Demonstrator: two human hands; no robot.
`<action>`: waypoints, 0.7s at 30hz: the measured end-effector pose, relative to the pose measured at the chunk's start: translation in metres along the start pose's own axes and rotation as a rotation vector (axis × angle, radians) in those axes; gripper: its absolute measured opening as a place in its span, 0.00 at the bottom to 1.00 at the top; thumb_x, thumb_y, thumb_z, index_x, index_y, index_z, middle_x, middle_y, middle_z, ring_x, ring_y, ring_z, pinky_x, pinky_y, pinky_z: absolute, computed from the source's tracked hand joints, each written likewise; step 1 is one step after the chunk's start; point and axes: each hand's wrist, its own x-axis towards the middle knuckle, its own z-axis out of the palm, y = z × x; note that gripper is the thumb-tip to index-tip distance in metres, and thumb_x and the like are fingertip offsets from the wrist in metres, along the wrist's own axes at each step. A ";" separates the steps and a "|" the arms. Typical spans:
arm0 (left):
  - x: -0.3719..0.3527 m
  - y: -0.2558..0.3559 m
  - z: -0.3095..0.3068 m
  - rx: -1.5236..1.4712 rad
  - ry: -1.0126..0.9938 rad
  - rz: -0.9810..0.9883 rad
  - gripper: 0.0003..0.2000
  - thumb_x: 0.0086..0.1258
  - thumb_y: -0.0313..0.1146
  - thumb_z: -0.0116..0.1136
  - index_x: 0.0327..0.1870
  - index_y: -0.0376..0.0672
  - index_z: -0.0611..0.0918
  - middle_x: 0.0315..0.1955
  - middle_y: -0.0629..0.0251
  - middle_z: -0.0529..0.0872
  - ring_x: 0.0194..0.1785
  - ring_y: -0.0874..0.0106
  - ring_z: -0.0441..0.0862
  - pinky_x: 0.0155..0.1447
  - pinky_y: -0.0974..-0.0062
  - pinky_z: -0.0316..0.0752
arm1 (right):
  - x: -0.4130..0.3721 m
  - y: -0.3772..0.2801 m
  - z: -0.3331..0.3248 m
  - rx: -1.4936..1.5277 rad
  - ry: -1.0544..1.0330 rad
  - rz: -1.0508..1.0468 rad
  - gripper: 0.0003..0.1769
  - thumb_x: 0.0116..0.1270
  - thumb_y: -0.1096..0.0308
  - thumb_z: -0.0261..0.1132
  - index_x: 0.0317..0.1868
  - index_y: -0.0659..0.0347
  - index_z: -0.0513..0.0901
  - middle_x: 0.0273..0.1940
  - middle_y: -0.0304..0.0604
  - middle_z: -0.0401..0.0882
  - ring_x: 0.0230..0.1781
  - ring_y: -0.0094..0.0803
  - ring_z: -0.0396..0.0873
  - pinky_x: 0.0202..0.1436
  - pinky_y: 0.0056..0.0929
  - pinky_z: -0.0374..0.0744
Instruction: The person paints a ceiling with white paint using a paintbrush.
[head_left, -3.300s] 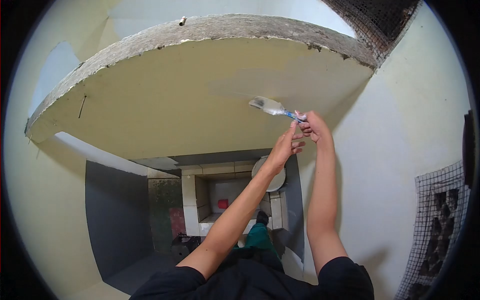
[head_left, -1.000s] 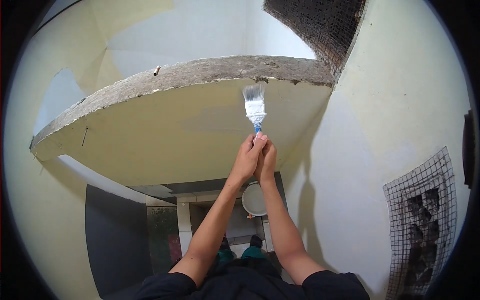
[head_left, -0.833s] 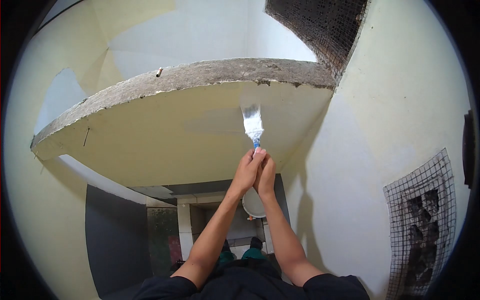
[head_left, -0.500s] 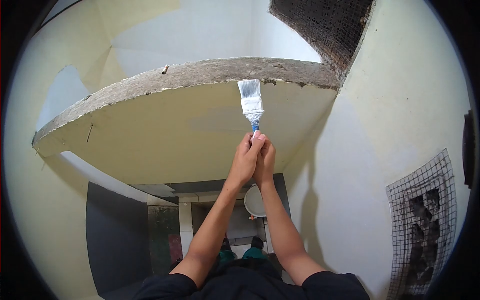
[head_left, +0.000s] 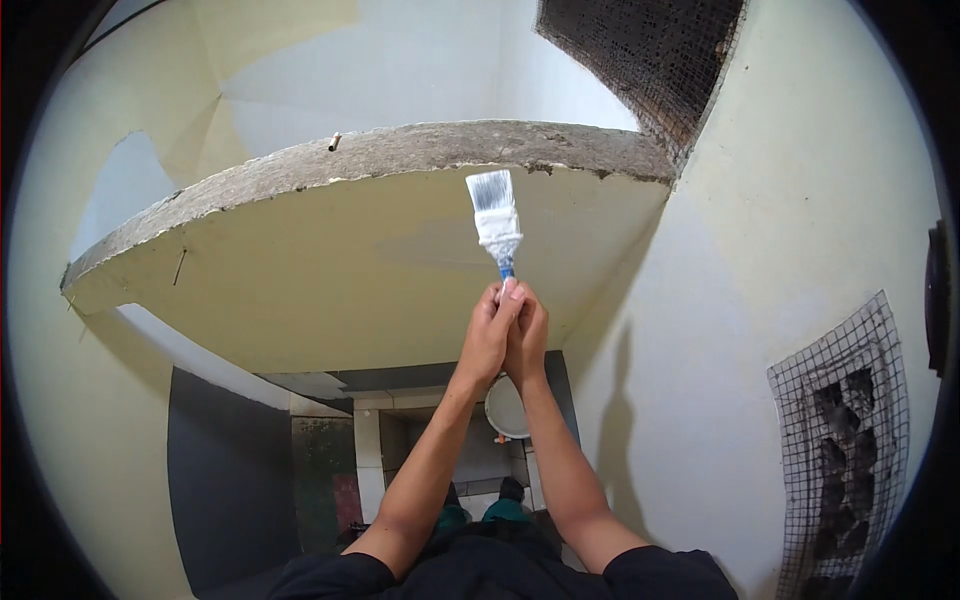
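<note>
Both my hands clasp the blue handle of one paintbrush [head_left: 497, 220], its bristles and ferrule coated in white paint. My left hand [head_left: 488, 330] and my right hand [head_left: 527, 332] press against each other, fingers wrapped round the lower handle. The brush points upward, its bristle tips just below the rough concrete top edge [head_left: 430, 146] of a low wall. Behind the brush is the wall's yellow face [head_left: 300, 270], with a paler grey-white patch around the brush. Most of the handle is hidden inside my hands.
To the right stands a pale wall [head_left: 690, 330] with a wire-mesh vent [head_left: 845, 450]. Another mesh opening [head_left: 650, 60] is at the top. Below my arms are a round white bucket [head_left: 508, 405] and a tiled basin [head_left: 400, 425]. A nail [head_left: 180, 266] sticks out at left.
My hands and the paintbrush have moved slightly down and left, so the bristles have dropped from the wall's top edge to just under it. Both hands keep their grip.
</note>
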 end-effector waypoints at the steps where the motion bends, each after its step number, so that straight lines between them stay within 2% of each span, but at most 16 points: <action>1: 0.003 0.005 0.000 0.002 0.007 0.018 0.17 0.79 0.46 0.53 0.43 0.38 0.76 0.32 0.73 0.74 0.38 0.82 0.70 0.46 0.82 0.69 | 0.005 -0.004 0.003 -0.003 -0.005 -0.022 0.24 0.79 0.51 0.56 0.33 0.64 0.74 0.24 0.34 0.69 0.28 0.19 0.66 0.29 0.27 0.67; 4: 0.019 -0.003 -0.009 0.021 0.004 -0.055 0.20 0.78 0.51 0.53 0.46 0.39 0.78 0.36 0.72 0.76 0.42 0.81 0.72 0.50 0.81 0.69 | 0.016 0.008 0.012 0.047 0.016 0.000 0.24 0.78 0.50 0.56 0.34 0.65 0.76 0.24 0.38 0.72 0.27 0.23 0.68 0.30 0.30 0.69; 7: 0.018 -0.018 -0.019 0.088 0.029 -0.100 0.22 0.78 0.52 0.53 0.46 0.38 0.78 0.37 0.70 0.78 0.43 0.80 0.73 0.51 0.79 0.70 | 0.005 0.029 0.012 -0.138 0.067 -0.006 0.25 0.77 0.49 0.57 0.35 0.66 0.78 0.24 0.45 0.74 0.27 0.27 0.71 0.31 0.34 0.71; 10: 0.005 -0.038 -0.029 0.114 0.054 -0.174 0.23 0.77 0.54 0.53 0.46 0.37 0.79 0.38 0.69 0.79 0.44 0.78 0.74 0.52 0.78 0.71 | -0.014 0.044 0.013 -0.167 0.075 0.081 0.26 0.76 0.48 0.57 0.36 0.68 0.79 0.24 0.50 0.76 0.27 0.31 0.73 0.32 0.38 0.73; 11: 0.001 -0.042 -0.032 0.110 0.046 -0.176 0.22 0.78 0.52 0.53 0.48 0.37 0.79 0.38 0.69 0.79 0.45 0.78 0.75 0.53 0.78 0.70 | -0.021 0.038 0.010 -0.203 0.073 0.090 0.26 0.77 0.49 0.57 0.35 0.67 0.78 0.23 0.46 0.75 0.27 0.29 0.72 0.32 0.36 0.72; 14: -0.007 -0.028 -0.024 0.099 0.043 -0.047 0.19 0.79 0.49 0.52 0.46 0.38 0.79 0.37 0.71 0.78 0.43 0.80 0.73 0.51 0.80 0.69 | -0.022 0.031 0.013 -0.021 0.049 0.032 0.25 0.78 0.49 0.56 0.34 0.66 0.77 0.23 0.43 0.73 0.27 0.26 0.70 0.30 0.33 0.70; 17: 0.002 -0.005 -0.023 0.102 0.038 0.017 0.17 0.79 0.48 0.52 0.44 0.39 0.78 0.35 0.74 0.76 0.41 0.83 0.70 0.48 0.82 0.68 | -0.003 0.000 0.023 -0.010 0.007 -0.050 0.25 0.79 0.49 0.55 0.34 0.66 0.76 0.23 0.40 0.72 0.27 0.24 0.68 0.29 0.31 0.68; 21: 0.023 -0.008 -0.033 0.070 0.051 0.047 0.18 0.79 0.49 0.53 0.43 0.39 0.77 0.33 0.75 0.74 0.39 0.84 0.68 0.45 0.83 0.66 | 0.011 0.016 0.034 -0.060 0.009 -0.056 0.26 0.79 0.48 0.54 0.35 0.66 0.76 0.24 0.42 0.73 0.27 0.25 0.69 0.30 0.32 0.70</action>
